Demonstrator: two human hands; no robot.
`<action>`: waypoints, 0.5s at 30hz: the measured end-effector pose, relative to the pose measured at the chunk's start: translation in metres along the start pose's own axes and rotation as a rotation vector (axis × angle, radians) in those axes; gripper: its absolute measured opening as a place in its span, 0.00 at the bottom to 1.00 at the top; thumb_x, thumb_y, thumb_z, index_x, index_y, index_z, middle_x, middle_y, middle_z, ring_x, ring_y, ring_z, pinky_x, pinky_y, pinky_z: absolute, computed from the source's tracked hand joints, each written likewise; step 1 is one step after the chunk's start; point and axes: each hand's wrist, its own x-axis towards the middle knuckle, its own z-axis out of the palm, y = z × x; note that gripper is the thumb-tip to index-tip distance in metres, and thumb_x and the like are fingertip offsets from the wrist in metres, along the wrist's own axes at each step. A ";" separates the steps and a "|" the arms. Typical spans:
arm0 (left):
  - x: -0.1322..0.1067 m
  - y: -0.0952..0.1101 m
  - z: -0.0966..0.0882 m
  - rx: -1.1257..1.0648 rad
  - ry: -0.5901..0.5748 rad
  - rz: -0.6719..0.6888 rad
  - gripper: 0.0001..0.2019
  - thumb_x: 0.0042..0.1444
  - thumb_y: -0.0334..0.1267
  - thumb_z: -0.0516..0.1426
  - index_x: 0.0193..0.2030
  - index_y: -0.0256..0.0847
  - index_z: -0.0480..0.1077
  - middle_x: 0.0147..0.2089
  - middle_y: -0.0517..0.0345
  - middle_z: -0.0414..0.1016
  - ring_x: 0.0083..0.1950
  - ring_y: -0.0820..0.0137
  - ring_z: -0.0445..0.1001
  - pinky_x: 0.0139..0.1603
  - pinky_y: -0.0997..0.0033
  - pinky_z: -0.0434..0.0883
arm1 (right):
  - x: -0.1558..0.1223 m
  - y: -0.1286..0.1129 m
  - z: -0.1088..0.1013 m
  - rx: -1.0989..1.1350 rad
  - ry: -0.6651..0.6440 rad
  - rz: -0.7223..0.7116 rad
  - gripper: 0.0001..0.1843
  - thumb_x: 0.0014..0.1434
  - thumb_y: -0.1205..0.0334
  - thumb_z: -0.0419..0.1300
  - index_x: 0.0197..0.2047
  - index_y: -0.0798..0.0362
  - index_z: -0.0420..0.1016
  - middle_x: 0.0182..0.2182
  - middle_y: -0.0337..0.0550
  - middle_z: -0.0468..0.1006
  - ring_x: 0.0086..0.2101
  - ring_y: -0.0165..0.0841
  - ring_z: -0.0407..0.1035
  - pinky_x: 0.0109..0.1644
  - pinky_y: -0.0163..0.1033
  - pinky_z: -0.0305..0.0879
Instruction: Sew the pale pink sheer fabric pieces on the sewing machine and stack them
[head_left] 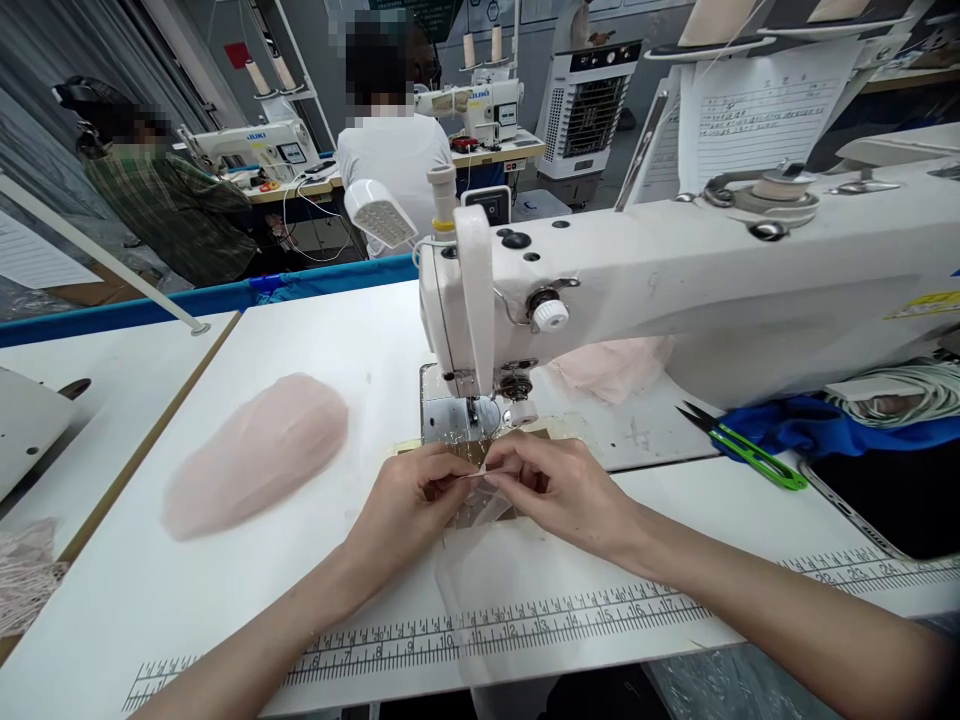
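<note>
Both hands meet just in front of the presser foot (474, 410) of a white sewing machine (600, 270). Between the fingertips of my left hand (409, 492) is an edge of thin, sheer pale fabric (469, 560). My right hand (562, 490) pinches the same edge close beside it, thumb against forefinger. From there the see-through cloth hangs down over the table's front edge. On the left of the table lies a flat, sheer pink fabric piece (259, 455). More pink fabric (619, 368) is bunched behind the needle area, under the machine arm.
Green-handled thread snips (750, 450) lie at right, beside blue cloth (810, 425) and a dark-screened device (889, 495). A printed ruler (540, 625) runs along the front edge. Beyond a blue fabric trough (330, 280), two people sit by other sewing machines (259, 150).
</note>
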 end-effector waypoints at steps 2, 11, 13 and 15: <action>-0.001 -0.002 0.001 0.032 0.060 0.043 0.06 0.58 0.30 0.58 0.35 0.42 0.77 0.30 0.61 0.76 0.28 0.75 0.72 0.27 0.76 0.68 | 0.000 0.000 0.000 0.018 -0.010 0.044 0.07 0.61 0.67 0.59 0.44 0.52 0.71 0.24 0.32 0.74 0.24 0.25 0.69 0.29 0.30 0.64; -0.003 -0.005 0.003 0.093 0.143 0.161 0.05 0.56 0.28 0.60 0.34 0.41 0.76 0.28 0.62 0.76 0.26 0.77 0.72 0.25 0.79 0.67 | -0.001 -0.001 0.002 0.009 -0.027 -0.030 0.03 0.62 0.68 0.57 0.39 0.52 0.71 0.20 0.30 0.69 0.21 0.23 0.63 0.26 0.28 0.59; -0.003 -0.005 0.003 0.089 0.147 0.174 0.05 0.56 0.28 0.60 0.34 0.40 0.76 0.28 0.62 0.76 0.26 0.77 0.72 0.25 0.80 0.67 | -0.002 0.001 0.002 0.004 -0.043 -0.048 0.03 0.62 0.68 0.56 0.39 0.52 0.70 0.21 0.30 0.69 0.21 0.23 0.62 0.25 0.28 0.58; -0.003 -0.005 0.003 0.092 0.146 0.190 0.04 0.56 0.29 0.60 0.35 0.40 0.77 0.28 0.62 0.76 0.26 0.77 0.72 0.25 0.80 0.67 | -0.003 0.002 0.002 -0.012 -0.064 -0.072 0.04 0.62 0.67 0.56 0.41 0.52 0.69 0.22 0.31 0.69 0.21 0.24 0.61 0.25 0.29 0.57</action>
